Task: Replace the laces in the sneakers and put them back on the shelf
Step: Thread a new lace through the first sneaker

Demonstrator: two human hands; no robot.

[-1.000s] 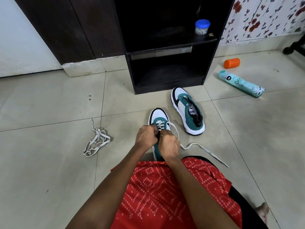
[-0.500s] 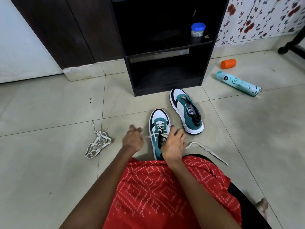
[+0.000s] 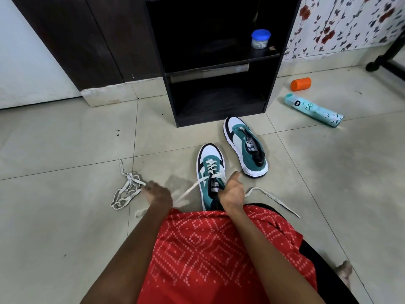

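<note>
The left hand (image 3: 157,195) is drawing the white lace (image 3: 190,190) taut out to the left, its grip clamped on the strand. The right hand (image 3: 232,191) is gripping the near sneaker (image 3: 208,172) at its collar, steadying it on the floor in front of the dark shelf (image 3: 219,64). The far sneaker (image 3: 245,148) is lying unlaced near the shelf's foot. Pulling too hard risks leaving the ends uneven or dragging the right-hand tail back through an eyelet. The loose lace bundle (image 3: 127,190) just beside the left hand could also snag.

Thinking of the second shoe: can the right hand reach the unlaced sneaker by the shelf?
Probably yes: bare floor separates the right hand from the unlaced sneaker, but it first must release the nearer sneaker.
</note>
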